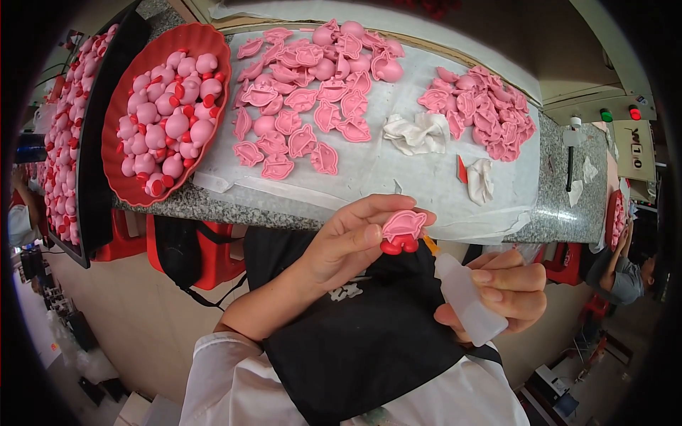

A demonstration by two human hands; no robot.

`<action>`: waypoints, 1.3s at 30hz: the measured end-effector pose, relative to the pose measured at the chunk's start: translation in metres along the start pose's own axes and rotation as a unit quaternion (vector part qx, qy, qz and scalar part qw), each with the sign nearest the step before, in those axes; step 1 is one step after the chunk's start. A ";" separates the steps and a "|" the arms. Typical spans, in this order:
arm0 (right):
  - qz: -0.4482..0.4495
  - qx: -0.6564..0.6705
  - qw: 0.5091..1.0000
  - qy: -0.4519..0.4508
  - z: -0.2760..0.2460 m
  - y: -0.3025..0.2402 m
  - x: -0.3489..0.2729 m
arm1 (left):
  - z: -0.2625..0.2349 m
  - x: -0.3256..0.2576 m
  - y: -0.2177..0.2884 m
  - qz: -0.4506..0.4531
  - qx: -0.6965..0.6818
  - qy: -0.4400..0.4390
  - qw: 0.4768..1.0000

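— What did we hold?
— Our left hand (348, 245) pinched a pink toy half (403, 231) above our lap; our right hand (508, 291) gripped a small white squeeze bottle (465, 298), nozzle touching it.
— And signs?
— A white rectangular label (634, 150) at the right, under green and red lights.

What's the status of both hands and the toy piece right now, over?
Left hand grips pink toy half. Right hand holds squeeze bottle, nozzle at its edge. Nothing in the way.

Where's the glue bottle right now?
In the head view, lower right: the right hand holds the bottle, its orange tip by the pink shell in the left hand.
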State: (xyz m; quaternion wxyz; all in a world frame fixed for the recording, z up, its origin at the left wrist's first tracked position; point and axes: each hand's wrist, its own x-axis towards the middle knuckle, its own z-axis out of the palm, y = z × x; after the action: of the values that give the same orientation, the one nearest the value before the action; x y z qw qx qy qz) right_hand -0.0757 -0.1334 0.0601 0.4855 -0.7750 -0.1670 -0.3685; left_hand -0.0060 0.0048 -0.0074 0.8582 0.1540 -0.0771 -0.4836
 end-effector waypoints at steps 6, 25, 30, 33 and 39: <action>0.010 -0.011 0.999 0.044 0.004 0.001 -0.001 | 0.000 0.000 0.000 -0.003 0.003 0.011 1.000; 0.042 -0.009 0.999 -0.009 0.000 -0.002 0.003 | -0.001 0.001 0.001 0.002 -0.010 0.013 1.000; 0.044 -0.023 0.998 0.034 0.003 0.000 0.000 | -0.003 0.000 0.000 -0.006 -0.014 0.014 1.000; 0.058 -0.024 0.997 0.043 0.004 -0.002 0.000 | -0.002 0.001 0.000 -0.007 -0.016 0.014 1.000; 0.069 -0.005 0.996 0.050 0.005 -0.003 -0.001 | -0.001 0.000 0.001 -0.009 -0.031 0.022 0.999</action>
State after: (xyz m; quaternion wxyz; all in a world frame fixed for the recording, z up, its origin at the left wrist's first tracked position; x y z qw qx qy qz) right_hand -0.0761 -0.1274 0.0605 0.5135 -0.7676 -0.0867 -0.3736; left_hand -0.0047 0.0050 -0.0081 0.8597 0.1390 -0.0416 -0.4898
